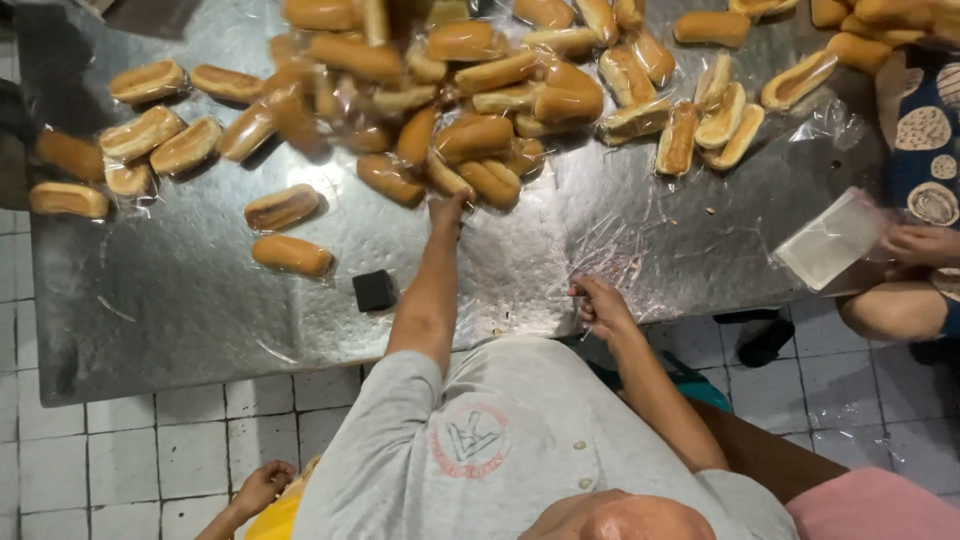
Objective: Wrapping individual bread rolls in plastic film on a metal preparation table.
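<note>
While the left hand (450, 205) stretches to the near edge of the bun pile (470, 90), its fingers touch a wrapped bun (447, 180); whether they have closed on it I cannot tell. The right hand (600, 305) rests at the worktop (180, 300) edge, fingers half curled, nothing visibly held. I judge the bun light, soft and easily squashed, its clear wrap slippery; hold it gently across the middle, or by loose film at an end. Packages are clear film sleeves, one or more long golden buns each, no labels visible; a black block (374, 290) sits near; at right another person's hand (920, 243) holds a flat clear pack (830, 238); a round red emblem (468, 440) marks the grey shirt.
</note>
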